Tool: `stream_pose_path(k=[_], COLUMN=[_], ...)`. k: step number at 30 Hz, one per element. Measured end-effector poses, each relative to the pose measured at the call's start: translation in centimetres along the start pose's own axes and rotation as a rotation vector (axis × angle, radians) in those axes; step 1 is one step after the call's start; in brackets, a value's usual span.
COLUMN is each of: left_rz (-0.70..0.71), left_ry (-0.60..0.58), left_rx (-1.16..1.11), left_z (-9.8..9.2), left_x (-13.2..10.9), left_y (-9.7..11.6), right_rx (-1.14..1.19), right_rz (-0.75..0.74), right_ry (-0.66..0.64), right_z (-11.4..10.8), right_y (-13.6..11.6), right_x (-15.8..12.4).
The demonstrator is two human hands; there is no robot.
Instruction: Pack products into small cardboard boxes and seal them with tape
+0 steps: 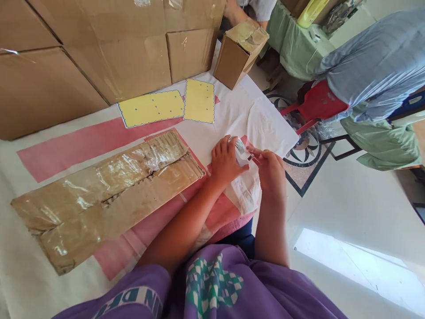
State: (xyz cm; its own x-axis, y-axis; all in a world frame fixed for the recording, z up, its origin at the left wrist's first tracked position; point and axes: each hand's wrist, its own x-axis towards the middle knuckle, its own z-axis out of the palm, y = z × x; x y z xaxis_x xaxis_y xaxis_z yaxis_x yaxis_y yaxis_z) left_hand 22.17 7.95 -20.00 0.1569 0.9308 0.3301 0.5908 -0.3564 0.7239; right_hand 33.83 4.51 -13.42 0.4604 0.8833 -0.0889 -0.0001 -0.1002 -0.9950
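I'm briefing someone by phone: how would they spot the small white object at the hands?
Near the right edge of the cloth-covered table, find the left hand and right hand. The small white object is between them, white and held, unlike the brown cardboard box and yellow cards lying nearby.

"Where can we pass from our left hand [224, 160]?"

"Ahead, along the white-and-red cloth-covered surface [232, 110], up to the upright brown cardboard box [230, 61]."

"And leftward?"

"The long, flat, taped brown cardboard box [109, 195] blocks us low; we can go over it, or between it and the two yellow scalloped cards [151, 108]. Behind those, the wall of stacked brown cardboard boxes [113, 53] stops us."

"Our right?"

"Past the surface's edge, open air above the pale floor [352, 199], short of the red plastic chair [323, 101]."
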Motion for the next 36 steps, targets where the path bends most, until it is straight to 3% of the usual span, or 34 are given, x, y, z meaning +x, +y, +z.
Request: stream_pose_path(k=[5,15,21,36], left_rz=[0.011,0.002,-0.005,-0.014], left_ry=[0.003,-0.013,0.005,-0.004], left_rx=[0.005,-0.027,-0.041,-0.028], left_z=[0.0,-0.1,0.2,0.4], left_x=[0.0,0.0,0.0,0.2], left_y=[0.0,0.0,-0.1,-0.1], right_rx=[0.121,0.114,0.269,0.39], right_rz=[0.057,0.076,0.12,0.243], right_ry=[0.016,0.077,0.128,0.2], right_z=[-0.3,-1.6,-1.8,-1.7], right_y=[0.2,0.5,1.3,2.4], right_x=[-0.6,-1.8,-2.2,-2.6])
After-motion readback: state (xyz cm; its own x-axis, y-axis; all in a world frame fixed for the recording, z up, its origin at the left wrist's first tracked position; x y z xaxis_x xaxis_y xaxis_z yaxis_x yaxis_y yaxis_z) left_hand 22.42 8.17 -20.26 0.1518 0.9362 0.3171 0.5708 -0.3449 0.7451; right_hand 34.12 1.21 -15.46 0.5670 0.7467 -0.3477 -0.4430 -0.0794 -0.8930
